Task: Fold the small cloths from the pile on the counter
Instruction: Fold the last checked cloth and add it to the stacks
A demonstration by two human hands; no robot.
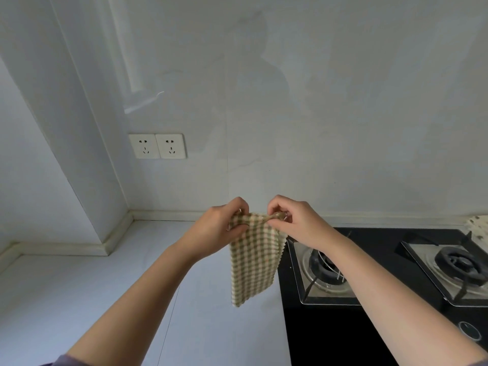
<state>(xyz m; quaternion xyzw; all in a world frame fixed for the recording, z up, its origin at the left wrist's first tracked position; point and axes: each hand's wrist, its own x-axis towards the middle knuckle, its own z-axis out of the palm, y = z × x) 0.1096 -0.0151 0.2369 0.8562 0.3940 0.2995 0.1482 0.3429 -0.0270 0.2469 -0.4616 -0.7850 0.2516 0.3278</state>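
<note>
We see first the pale wall (pixel 343 101), which fills the whole upper half of the frame. Below it, in the lower left, lies the white surface (pixel 79 299). In the lower right a black gas hob (pixel 330 339) is set into it, with one burner (pixel 324 268) near the centre and a second burner (pixel 456 262) toward the right edge.

In the middle of the frame hangs the checked cloth (pixel 253 265) (green and cream squares), held up in the air in front of the place where the surface meets the hob. Its lower end hangs free.

The left hand (pixel 214 228) holds the upper left corner of the cloth, the fingers curled around the fabric. The right hand (pixel 301 223) pinches the upper right part, thumb and fingers closed on a bunched bit of the top edge. The two hands are near each other but apart.

On the wall, left of centre, is a double socket (pixel 157 145). At the far right edge we see a small part of a patterned cloth (pixel 479 228), behind the hob.
</note>
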